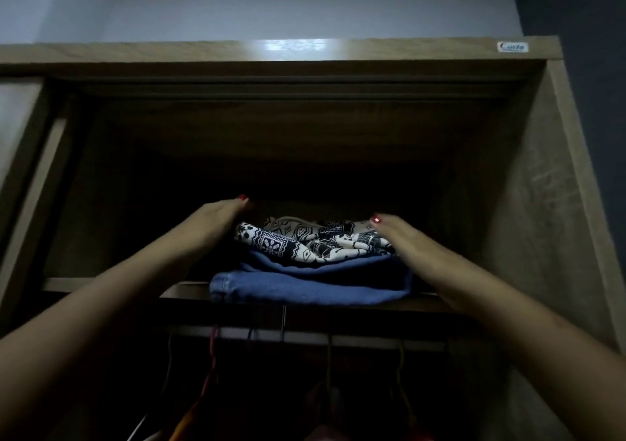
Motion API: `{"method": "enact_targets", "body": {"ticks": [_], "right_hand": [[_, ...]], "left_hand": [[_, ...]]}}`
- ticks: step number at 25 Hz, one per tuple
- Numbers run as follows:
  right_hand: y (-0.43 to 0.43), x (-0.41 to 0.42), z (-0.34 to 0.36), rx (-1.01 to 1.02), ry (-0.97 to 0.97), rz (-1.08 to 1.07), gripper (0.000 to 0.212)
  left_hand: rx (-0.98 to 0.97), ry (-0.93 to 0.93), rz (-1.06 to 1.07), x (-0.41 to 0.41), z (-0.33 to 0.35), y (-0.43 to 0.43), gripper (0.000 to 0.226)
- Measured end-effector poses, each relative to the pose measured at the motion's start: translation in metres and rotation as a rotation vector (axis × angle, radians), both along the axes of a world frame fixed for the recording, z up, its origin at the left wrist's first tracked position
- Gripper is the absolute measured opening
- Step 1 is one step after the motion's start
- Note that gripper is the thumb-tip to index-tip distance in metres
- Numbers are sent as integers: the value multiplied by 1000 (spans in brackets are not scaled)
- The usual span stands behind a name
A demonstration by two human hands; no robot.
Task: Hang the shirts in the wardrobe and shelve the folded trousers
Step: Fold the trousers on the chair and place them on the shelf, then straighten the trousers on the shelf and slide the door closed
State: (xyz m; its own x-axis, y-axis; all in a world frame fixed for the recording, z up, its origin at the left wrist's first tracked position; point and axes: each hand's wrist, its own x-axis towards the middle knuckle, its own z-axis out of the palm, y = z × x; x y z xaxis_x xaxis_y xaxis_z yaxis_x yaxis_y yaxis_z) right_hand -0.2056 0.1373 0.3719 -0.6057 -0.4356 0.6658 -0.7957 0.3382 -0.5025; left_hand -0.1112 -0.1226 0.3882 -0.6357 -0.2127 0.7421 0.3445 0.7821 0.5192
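Both hands, our left hand (pixel 220 217) and right hand (pixel 394 234), flank the folded trousers (pixel 311 264) on the wardrobe shelf (pixel 111 284), palms pressed against the stack's sides (fingers extended).

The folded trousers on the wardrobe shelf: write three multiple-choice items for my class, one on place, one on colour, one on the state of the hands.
1. Where does the patterned pair lie?
A. on top of the blue pair
B. under the blue pair
C. on the hanging rail

2. What colour is the bottom pair?
A. red
B. blue
C. green

3. How are the hands placed?
A. both hanging down
B. one at each side of the stack
C. both gripping a hanger

Answers: 1 A, the patterned cloth rests above the blue. 2 B, it is blue denim-like cloth. 3 B, the left hand and right hand flank the stack on the shelf.
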Motion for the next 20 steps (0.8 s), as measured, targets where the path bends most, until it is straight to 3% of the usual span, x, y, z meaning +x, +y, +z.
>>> {"method": "enact_targets", "body": {"ticks": [3,6,13,17,20], "right_hand": [[-10,0,-7,146,161,-88,36],[-20,-1,-11,207,234,-175,36],[-30,-6,-3,230,81,-264,33],[-32,-8,-4,165,16,-258,33],[-34,-2,-13,123,170,-352,34]], "left_hand": [[-254,-93,-17,-3,-13,19,35],[-471,-150,156,-20,-17,15,41],[-585,-353,250,-41,-5,1,43],[-469,-334,169,-38,-11,-3,41],[-396,-252,104,-24,-21,-7,41]]}}
